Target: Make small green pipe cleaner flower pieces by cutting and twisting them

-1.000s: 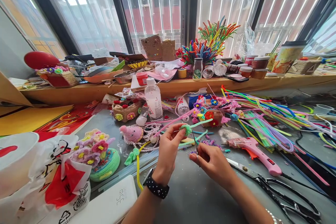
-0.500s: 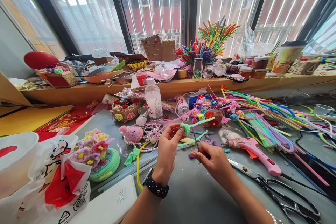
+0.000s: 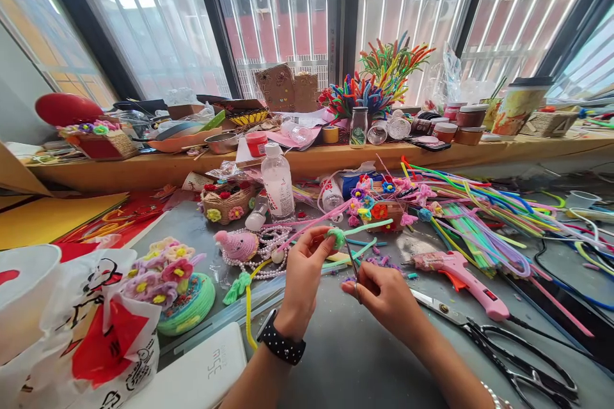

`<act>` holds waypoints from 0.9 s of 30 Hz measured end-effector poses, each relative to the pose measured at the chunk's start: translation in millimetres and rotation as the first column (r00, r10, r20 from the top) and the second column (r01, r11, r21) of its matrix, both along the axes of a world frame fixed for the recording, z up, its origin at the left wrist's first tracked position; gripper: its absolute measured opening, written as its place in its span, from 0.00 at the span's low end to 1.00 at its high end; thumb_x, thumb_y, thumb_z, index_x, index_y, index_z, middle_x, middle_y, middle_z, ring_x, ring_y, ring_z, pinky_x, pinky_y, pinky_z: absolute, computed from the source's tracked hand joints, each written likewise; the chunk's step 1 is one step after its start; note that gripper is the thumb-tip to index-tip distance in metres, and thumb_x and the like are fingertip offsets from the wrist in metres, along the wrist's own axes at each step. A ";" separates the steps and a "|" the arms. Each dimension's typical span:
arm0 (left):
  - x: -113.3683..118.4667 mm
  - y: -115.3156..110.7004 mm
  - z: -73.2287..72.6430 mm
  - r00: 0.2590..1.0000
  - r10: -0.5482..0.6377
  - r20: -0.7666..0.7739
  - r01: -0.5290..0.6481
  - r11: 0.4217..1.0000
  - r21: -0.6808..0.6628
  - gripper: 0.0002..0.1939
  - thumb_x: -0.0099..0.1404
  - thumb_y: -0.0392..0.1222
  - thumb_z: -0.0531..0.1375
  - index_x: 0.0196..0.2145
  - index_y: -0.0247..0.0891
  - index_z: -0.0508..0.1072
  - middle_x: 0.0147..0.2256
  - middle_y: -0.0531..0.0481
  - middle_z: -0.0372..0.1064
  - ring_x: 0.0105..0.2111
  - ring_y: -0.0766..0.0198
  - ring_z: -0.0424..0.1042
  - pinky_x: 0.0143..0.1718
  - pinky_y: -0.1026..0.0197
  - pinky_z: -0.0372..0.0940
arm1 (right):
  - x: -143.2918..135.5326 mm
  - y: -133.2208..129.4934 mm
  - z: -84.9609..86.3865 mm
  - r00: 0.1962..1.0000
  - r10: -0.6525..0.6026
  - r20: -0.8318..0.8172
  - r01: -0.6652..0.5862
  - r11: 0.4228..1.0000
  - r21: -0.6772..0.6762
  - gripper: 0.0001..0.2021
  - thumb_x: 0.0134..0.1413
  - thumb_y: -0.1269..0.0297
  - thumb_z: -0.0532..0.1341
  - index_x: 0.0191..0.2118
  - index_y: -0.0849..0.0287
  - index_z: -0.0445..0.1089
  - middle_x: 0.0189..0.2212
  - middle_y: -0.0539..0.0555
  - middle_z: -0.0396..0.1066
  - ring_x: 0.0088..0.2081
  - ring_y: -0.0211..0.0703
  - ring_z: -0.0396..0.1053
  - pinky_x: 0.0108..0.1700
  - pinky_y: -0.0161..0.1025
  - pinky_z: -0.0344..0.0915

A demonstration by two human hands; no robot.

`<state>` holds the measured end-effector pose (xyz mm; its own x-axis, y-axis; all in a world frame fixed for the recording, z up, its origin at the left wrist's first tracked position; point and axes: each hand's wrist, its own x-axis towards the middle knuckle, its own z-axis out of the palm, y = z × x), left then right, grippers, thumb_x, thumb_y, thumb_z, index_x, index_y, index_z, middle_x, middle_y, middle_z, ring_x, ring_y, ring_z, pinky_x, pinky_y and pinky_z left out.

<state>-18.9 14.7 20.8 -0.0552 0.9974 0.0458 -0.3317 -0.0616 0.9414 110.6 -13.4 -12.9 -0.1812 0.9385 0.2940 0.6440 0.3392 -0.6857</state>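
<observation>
Between the thumb and fingers of my left hand (image 3: 309, 260) is pinched a mint-green pipe cleaner (image 3: 338, 238), curled into a fuzzy bundle. Its two straight ends stick out to the right. My right hand (image 3: 381, 286) is closed on small scissors (image 3: 352, 259), their thin blades pointing up beside the bundle where the strands leave it. The handles are mostly hidden by my fingers. Left of my left hand lie a green pipe-cleaner tassel (image 3: 236, 287), a pink crocheted piece (image 3: 237, 245) and pearl beads (image 3: 273, 239).
A pink glue gun (image 3: 465, 278) and large black-handled scissors (image 3: 508, 348) lie right of my right hand. Loose pipe cleaners (image 3: 484, 230) pile behind them. A plastic bottle (image 3: 278, 185) stands behind my left hand. At left are a white power bank (image 3: 206, 364) and a pipe-cleaner flower pot (image 3: 189, 303).
The whole view has shifted slightly, so things sit a little further left. Both hands keep their grips, and the small scissors tilt slightly more beside the green bundle.
</observation>
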 end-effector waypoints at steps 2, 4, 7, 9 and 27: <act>0.0 -0.2 -0.1 1.000 0.011 -0.014 -0.011 1.000 0.009 0.09 0.47 0.37 0.62 0.29 0.34 0.71 0.27 0.51 0.69 0.28 0.68 0.67 0.30 0.67 0.63 | 0.0 0.9 -1.0 1.000 -0.003 -0.004 0.003 1.000 0.006 0.19 0.48 0.52 0.53 0.16 0.58 0.51 0.12 0.44 0.54 0.17 0.32 0.53 0.20 0.31 0.48; 0.1 -0.2 -0.2 1.000 0.022 -0.014 -0.022 1.000 0.010 0.09 0.48 0.38 0.62 0.30 0.34 0.71 0.27 0.51 0.69 0.28 0.67 0.67 0.31 0.67 0.63 | 0.3 1.8 -1.9 1.000 -0.012 -0.016 0.012 1.000 0.013 0.19 0.49 0.53 0.53 0.16 0.58 0.51 0.12 0.44 0.54 0.17 0.32 0.53 0.20 0.31 0.48; 0.9 -0.3 0.1 1.000 0.023 0.013 -0.023 1.000 -0.011 0.10 0.48 0.39 0.62 0.30 0.34 0.70 0.26 0.51 0.68 0.27 0.68 0.67 0.31 0.66 0.64 | 1.0 2.2 -2.6 0.999 -0.035 -0.040 0.035 0.999 0.007 0.19 0.49 0.52 0.52 0.17 0.57 0.51 0.12 0.44 0.54 0.16 0.32 0.53 0.20 0.31 0.48; 1.6 -0.7 0.4 0.999 0.010 0.032 -0.009 0.999 -0.033 0.10 0.47 0.39 0.62 0.29 0.33 0.69 0.25 0.52 0.68 0.27 0.68 0.67 0.31 0.66 0.64 | 1.2 1.6 -2.3 0.999 -0.033 -0.042 0.033 0.999 -0.004 0.19 0.49 0.50 0.51 0.17 0.57 0.52 0.12 0.44 0.53 0.17 0.32 0.52 0.19 0.31 0.47; -0.4 1.4 -4.1 1.000 -0.023 0.010 0.023 1.000 -0.013 0.09 0.49 0.39 0.61 0.30 0.35 0.69 0.26 0.53 0.67 0.27 0.69 0.66 0.31 0.66 0.62 | 1.8 -1.5 2.0 0.999 -0.019 -0.041 0.019 1.000 0.002 0.19 0.48 0.51 0.52 0.17 0.57 0.49 0.12 0.44 0.51 0.17 0.32 0.50 0.20 0.31 0.46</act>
